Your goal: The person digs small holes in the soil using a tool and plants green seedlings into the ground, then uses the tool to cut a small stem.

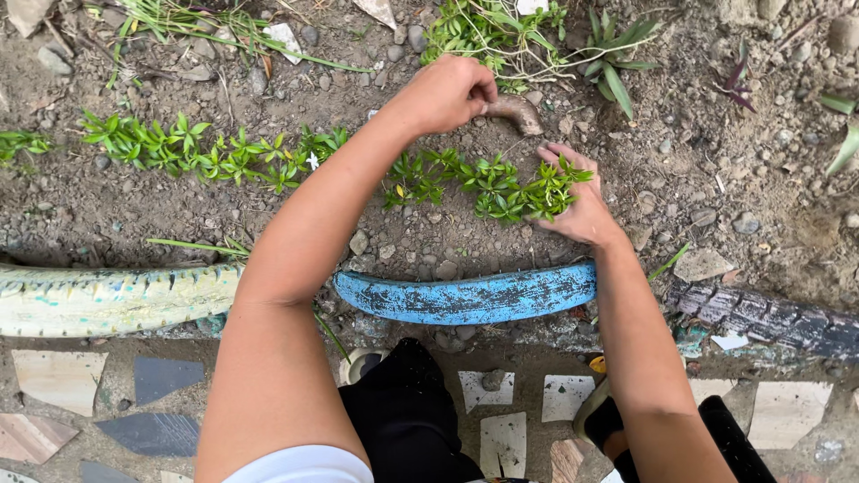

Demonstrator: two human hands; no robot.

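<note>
A short, curved brown tool handle or root-like piece (516, 111) juts from the closed left hand (445, 93), whose grip is wrapped tight around its near end; what the piece is cannot be told for sure. It rests on the bare soil bed (698, 170) just beyond a row of small green seedlings (488, 183). The right hand (577, 201) lies on the right end of that row, its grip loosely open, fingers spread over the leaves and pressing them against the soil without clasping anything.

The seedling row runs leftward across the soil bed, where a second stretch of the same plants (201, 152) continues toward the left edge. Pebbles and small stones dot the soil all around. Beyond the left hand, near the bed's far edge, stands a leafy weed clump (501, 31) and a spiky green plant (617, 54).

On the near edge of the bed, cut tyre pieces form a border: a blue painted one (465, 300) directly below the hands, a white and pale-yellow one (107, 300) to the left, and a dark unpainted one (769, 317) to the right. Nearer still lies a paving of broken tile pieces (58, 380) set in cement, where the person's dark-clad knees (407, 407) rest.
</note>
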